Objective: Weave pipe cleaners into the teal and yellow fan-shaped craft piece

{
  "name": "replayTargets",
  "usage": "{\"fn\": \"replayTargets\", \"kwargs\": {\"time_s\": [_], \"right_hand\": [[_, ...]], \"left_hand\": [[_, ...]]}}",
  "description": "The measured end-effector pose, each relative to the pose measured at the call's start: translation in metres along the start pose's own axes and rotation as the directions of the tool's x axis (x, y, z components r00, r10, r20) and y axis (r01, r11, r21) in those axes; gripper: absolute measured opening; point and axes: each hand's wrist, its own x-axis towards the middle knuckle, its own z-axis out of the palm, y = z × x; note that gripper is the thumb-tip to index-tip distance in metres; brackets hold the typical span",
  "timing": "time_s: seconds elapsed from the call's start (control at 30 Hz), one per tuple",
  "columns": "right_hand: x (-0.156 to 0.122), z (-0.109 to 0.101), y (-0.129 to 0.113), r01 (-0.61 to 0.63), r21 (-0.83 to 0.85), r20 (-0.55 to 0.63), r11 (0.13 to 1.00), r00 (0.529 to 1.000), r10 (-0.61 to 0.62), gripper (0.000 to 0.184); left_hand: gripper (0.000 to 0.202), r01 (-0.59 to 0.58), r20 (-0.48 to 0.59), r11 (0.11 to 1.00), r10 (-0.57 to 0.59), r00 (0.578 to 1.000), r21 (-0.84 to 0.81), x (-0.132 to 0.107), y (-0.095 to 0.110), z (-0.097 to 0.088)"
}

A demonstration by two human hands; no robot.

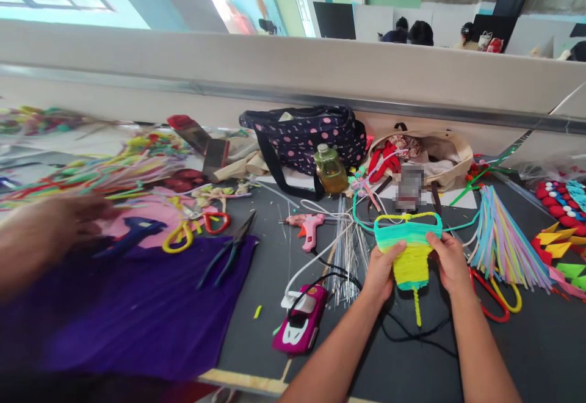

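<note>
While its yellow stem (pixel 417 308) protrudes, the left hand (pixel 381 273) and right hand (pixel 451 264) pinch the turquoise-yellow piece (pixel 411 267) (one per side).

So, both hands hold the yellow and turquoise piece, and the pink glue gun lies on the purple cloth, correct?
No: in the head view, the pink glue gun lies on the dark table, not the purple cloth. Your left hand and right hand do hold the yellow and turquoise piece.

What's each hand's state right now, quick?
Left hand: closed, holding the yellow-and-teal piece at its left edge.
Right hand: closed, holding the same piece at its right edge.
</note>
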Motion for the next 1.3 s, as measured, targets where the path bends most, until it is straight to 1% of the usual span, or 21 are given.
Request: {"fn": "replayTargets", "kwargs": {"time_s": [0.07,0.13,0.27,0.43,0.5,0.6,0.67,0.8,0.87,0.97,1.17,1.3], "right_hand": [[0.000,0.000,-0.003,-0.020,0.003,-0.022,1.000,1.000,0.020,0.037],[0.001,0.000,-0.003,-0.015,-0.018,-0.067,1.000,0.998,0.014,0.037],[0.000,0.002,0.002,0.020,-0.029,-0.094,0.999,0.995,-0.023,0.038],[-0.002,0.006,0.003,0.075,0.020,-0.131,0.997,0.989,-0.072,0.031],[-0.003,0.007,0.000,0.052,0.034,-0.124,0.998,0.991,-0.047,0.030],[-0.005,0.008,-0.004,-0.022,0.067,-0.078,0.998,0.997,0.027,0.030],[-0.005,0.009,-0.004,-0.041,0.090,-0.060,0.995,0.997,0.047,0.031],[-0.005,0.011,0.001,-0.039,0.097,-0.092,0.994,0.995,0.049,0.030],[-0.005,0.011,0.003,-0.033,0.101,-0.110,0.994,0.993,0.044,0.029],[-0.004,0.011,0.004,-0.024,0.124,-0.126,0.992,0.991,0.040,0.029],[-0.002,0.008,0.003,-0.069,0.142,-0.153,0.987,0.984,0.091,0.034],[-0.001,0.004,0.001,-0.098,0.118,-0.130,0.988,0.985,0.113,0.034]], "left_hand": [[0.041,0.022,-0.007,0.999,-0.022,1.000,-0.034,0.002,0.003,-0.001],[0.042,0.018,-0.016,0.997,-0.019,1.000,-0.072,0.004,0.006,-0.001],[0.042,-0.012,-0.016,0.995,0.010,1.000,-0.101,0.005,0.008,-0.002],[0.036,0.023,-0.026,0.992,-0.026,0.999,-0.123,0.005,0.005,-0.004],[0.034,0.047,-0.010,0.989,-0.049,0.999,-0.138,0.005,0.006,-0.005],[0.031,0.107,0.005,0.981,-0.108,0.994,-0.161,0.006,0.008,-0.005],[0.030,0.133,0.018,0.977,-0.131,0.991,-0.167,0.006,0.009,-0.004],[0.034,0.110,0.063,0.982,-0.101,0.993,-0.153,0.005,0.008,-0.005],[0.037,0.102,0.065,0.981,-0.092,0.994,-0.163,0.006,0.007,-0.007],[0.039,0.123,0.063,0.974,-0.113,0.992,-0.190,0.008,0.005,-0.010],[0.036,0.177,0.079,0.960,-0.164,0.983,-0.215,0.010,0.003,-0.012],[0.033,0.164,0.083,0.967,-0.151,0.985,-0.196,0.011,0.004,-0.013]]}}
